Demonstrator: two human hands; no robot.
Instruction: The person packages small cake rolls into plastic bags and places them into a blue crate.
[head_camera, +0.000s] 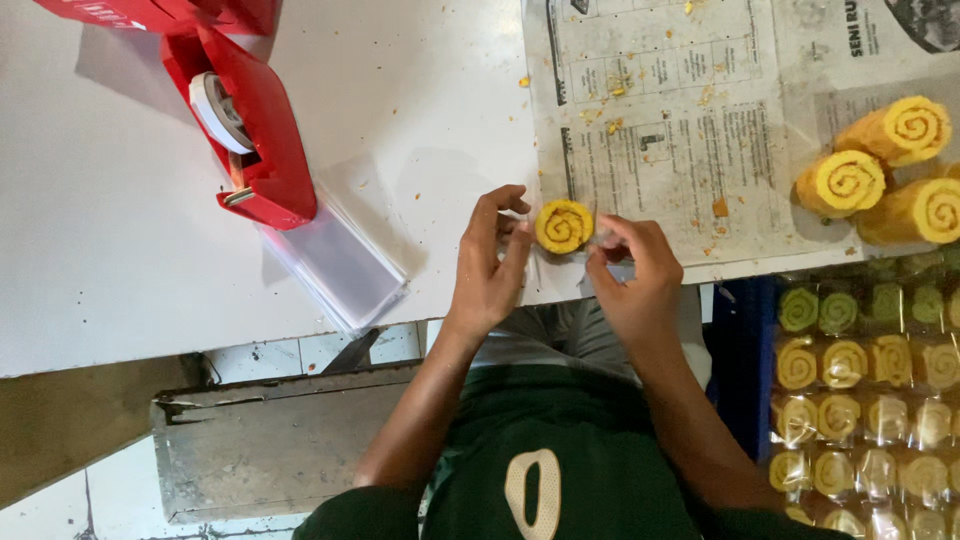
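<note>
— Both hands, what have they got?
— Left hand (490, 262) and right hand (632, 268) pinch a yellow spiral roll slice (563, 226) between their fingertips, at the white table's (120, 250) near edge, beside the newspaper (690, 120).
— Nearby?
— Clear bags (335, 255), a red tape dispenser (245, 125).

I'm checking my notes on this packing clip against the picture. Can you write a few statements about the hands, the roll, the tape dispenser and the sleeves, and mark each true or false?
1. Both hands, left hand and right hand, are at one yellow spiral roll. True.
2. The red tape dispenser lies on the newspaper. False: it lies on the white table, left of the paper.
3. A stack of clear sleeves lies beside the dispenser. True.
4. The unwrapped rolls lie on the floor. False: they lie on the newspaper.
</note>
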